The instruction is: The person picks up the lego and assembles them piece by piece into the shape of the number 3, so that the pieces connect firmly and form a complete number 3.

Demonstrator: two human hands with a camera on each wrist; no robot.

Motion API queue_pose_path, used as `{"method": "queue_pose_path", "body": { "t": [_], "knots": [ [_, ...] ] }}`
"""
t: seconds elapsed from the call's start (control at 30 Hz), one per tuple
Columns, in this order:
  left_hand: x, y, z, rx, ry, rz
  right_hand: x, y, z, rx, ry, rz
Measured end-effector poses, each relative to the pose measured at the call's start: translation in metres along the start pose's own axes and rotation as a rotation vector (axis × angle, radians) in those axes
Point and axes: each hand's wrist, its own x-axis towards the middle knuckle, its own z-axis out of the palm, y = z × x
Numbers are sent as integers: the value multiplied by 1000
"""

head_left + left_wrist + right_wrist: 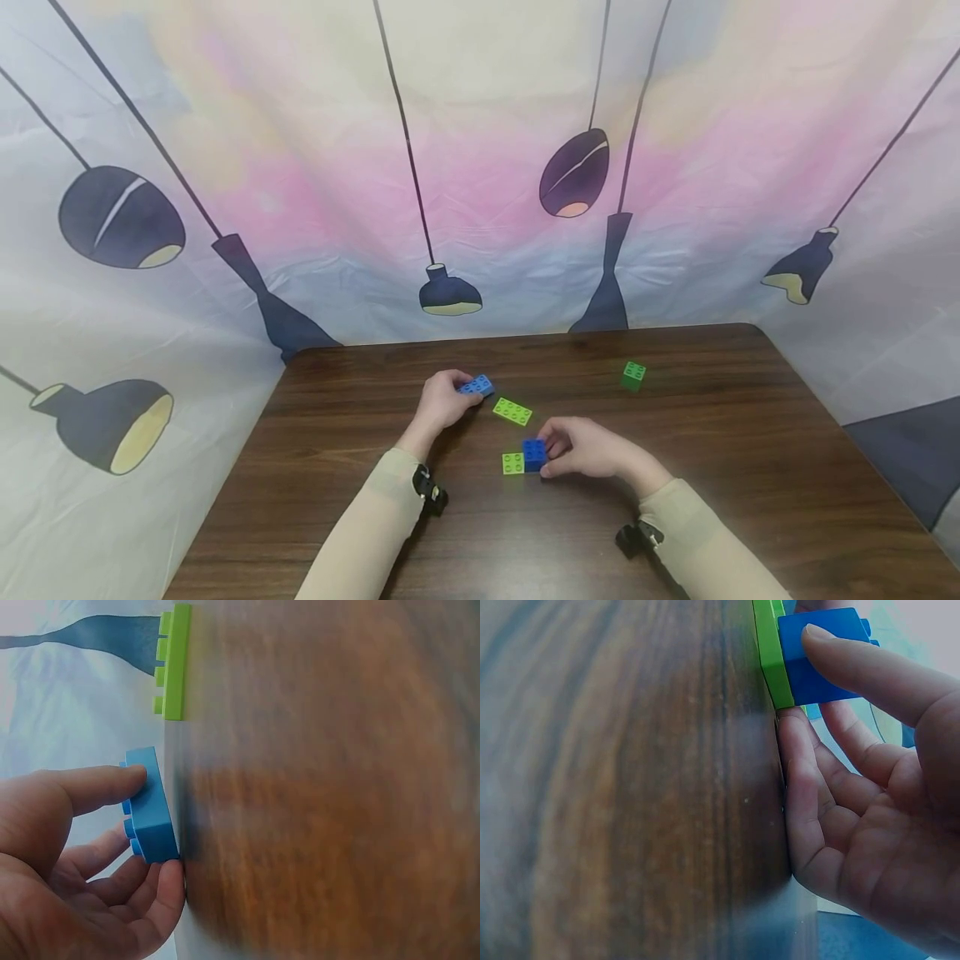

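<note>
My left hand [442,402] pinches a light blue toy building brick [477,385] toward the far side of the table. In the left wrist view, the thumb lies across one long side of that light blue brick [152,810], close over the tabletop. Nearer to me, my right hand [588,446] grips a dark blue brick [534,454] by its right end. In the right wrist view, the dark blue brick [829,664] sits on one end of a flat lime-green brick [774,667], whose bare studded half [513,463] shows to the left in the head view.
Another flat lime-green brick [513,411] lies between the two hands. Farther back on the right stands a small dark green brick [633,375]. The brown wooden table [712,392] ends at a fabric backdrop [510,242] printed with lamps.
</note>
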Motion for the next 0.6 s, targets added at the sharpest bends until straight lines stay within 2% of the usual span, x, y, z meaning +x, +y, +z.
{"method": "queue_pose_path", "body": {
  "t": [0.17, 0.4, 0.6],
  "knots": [
    [-3, -5, -2, -84, 10, -2, 0, -2, 0, -2, 3, -4],
    [-10, -8, -4, -197, 29, -40, 0, -2, -1, 5, 5, -1],
    [-17, -11, -6, -284, 37, -34, -2, -1, 0, 13, 2, -2]
  ]
}}
